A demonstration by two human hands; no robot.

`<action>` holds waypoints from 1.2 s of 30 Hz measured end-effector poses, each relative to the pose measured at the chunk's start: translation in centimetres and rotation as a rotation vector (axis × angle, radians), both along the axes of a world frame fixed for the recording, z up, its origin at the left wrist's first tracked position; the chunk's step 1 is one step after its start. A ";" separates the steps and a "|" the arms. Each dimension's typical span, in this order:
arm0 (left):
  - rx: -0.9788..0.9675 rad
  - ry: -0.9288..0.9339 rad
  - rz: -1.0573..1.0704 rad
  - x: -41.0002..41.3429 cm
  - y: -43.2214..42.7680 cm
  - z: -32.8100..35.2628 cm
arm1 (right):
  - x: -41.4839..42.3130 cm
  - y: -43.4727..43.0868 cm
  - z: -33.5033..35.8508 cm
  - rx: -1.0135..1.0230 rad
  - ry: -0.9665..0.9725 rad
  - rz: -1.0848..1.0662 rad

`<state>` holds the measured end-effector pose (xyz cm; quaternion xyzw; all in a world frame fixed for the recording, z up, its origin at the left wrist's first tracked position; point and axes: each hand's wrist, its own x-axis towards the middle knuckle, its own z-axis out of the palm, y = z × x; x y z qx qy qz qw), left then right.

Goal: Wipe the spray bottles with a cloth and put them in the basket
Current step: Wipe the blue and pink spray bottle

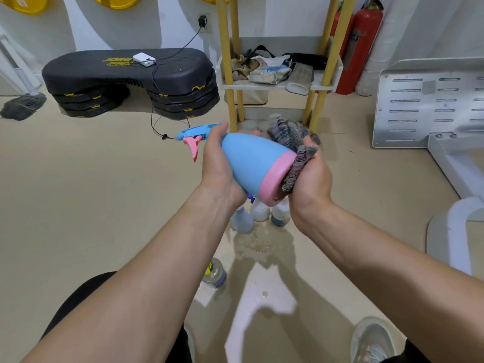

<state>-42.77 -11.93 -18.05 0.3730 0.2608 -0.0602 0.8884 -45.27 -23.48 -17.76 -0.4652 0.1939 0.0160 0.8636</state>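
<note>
Head view: A person holds a blue spray bottle (251, 161) on its side above the floor, its pink trigger (195, 149) pointing left and down and its pink base turned toward the right hand (310, 179). The fingers of the left hand (218, 163) are wrapped around the bottle's narrow upper body, just below the spray head. The right hand's fingers are clenched on a bunched, mottled grey cloth (296, 153) pressed against the rim of the pink base. Below the hands, three more bottles (260, 212) stand close together on the floor (104, 205) beside a wet patch (262, 244), their tops hidden; a fourth bottle (214, 273) stands nearer the person. No basket can be picked out with certainty. The step in hand appears to be wiping the base. Doing it well likely means a firm left grip while the bottle turns against the cloth, so the whole rim and underside are covered. The cloth can then be drawn up the blue body, clear of the trigger.
</note>
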 end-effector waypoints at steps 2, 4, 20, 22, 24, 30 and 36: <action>0.005 0.010 0.040 0.0 -0.6 0.1 | 0.0 0.3 0.3 0.008 0.015 -0.055; 0.020 0.033 0.133 0.1 -0.8 0.1 | -0.1 0.8 0.3 0.008 -0.008 -0.045; 0.331 0.025 0.448 1.6 1.1 -0.5 | -0.3 2.7 0.2 -0.045 0.166 0.138; 0.319 -0.023 0.396 1.5 0.6 -0.4 | 0.3 1.8 0.4 0.046 0.199 0.124; 0.282 -0.077 0.336 1.2 0.1 -0.3 | 0.5 1.1 0.2 0.113 0.246 0.157; 0.382 -0.099 0.332 0.9 0.0 0.3 | -0.9 2.3 -1.8 0.097 0.284 0.158; 0.362 -0.076 0.392 1.3 0.7 -0.1 | -1.1 2.7 -1.1 0.074 0.177 0.137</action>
